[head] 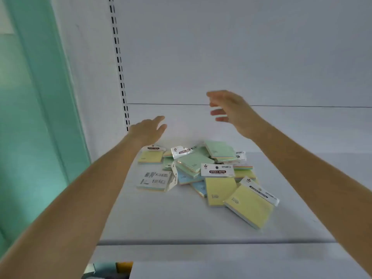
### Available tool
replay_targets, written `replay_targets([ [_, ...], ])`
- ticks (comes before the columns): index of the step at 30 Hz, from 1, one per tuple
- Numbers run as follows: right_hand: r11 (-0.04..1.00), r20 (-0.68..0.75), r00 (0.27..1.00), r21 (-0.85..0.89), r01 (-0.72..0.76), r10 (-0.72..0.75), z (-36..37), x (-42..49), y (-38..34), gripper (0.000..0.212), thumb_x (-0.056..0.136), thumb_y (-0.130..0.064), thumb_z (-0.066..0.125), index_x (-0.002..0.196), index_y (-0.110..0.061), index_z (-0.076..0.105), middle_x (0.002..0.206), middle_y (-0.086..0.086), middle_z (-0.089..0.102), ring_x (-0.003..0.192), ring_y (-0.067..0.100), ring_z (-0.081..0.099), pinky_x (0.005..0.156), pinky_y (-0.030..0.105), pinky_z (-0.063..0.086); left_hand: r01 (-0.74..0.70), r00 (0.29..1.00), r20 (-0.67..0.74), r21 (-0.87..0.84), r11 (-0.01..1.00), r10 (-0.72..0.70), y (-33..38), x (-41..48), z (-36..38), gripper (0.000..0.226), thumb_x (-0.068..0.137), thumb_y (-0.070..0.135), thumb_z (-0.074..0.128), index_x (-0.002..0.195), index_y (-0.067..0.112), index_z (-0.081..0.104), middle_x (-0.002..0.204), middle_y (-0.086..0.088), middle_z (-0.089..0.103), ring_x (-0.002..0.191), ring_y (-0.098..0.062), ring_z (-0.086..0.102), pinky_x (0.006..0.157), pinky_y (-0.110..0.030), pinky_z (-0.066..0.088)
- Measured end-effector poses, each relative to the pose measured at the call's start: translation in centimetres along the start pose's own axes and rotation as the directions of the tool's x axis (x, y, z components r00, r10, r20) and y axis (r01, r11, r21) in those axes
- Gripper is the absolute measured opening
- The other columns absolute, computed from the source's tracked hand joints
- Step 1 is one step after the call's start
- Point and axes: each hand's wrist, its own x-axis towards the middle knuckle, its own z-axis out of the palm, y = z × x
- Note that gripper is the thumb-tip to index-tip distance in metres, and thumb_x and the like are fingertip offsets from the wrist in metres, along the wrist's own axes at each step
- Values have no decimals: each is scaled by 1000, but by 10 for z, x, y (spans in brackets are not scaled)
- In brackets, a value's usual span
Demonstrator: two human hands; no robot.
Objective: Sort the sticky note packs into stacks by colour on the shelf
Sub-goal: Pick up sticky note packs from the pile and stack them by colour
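A loose heap of sticky note packs lies in the middle of the white shelf (181, 218). Yellow packs (249, 210) sit at the front right, with one more yellow pack (151, 157) at the back left. Green packs (220, 151) are at the back, and blue packs (186, 178) are partly buried in the middle. One pack (154, 181) lies face down at the left, showing its printed back. My left hand (148, 130) hovers open above the heap's back left. My right hand (231, 110) is raised higher behind the heap, fingers spread, holding nothing.
A white back panel (241, 57) closes the shelf behind. A slotted upright (119, 63) runs down at the left, beside a teal wall (30, 117). Coloured items (112, 269) show on a lower level under the shelf's front edge.
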Motion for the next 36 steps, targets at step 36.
replay_targets([
  [36,939,-290,900,-8,-344,327,-83,-12,127,51,86,11,38,128,-14,53,116,4,44,98,24,47,70,27,48,28,947,-175,-791,612,-270,0,14,35,56,80,-9,46,129,17,48,126,3,47,102,-12,43,73,-19,42],
])
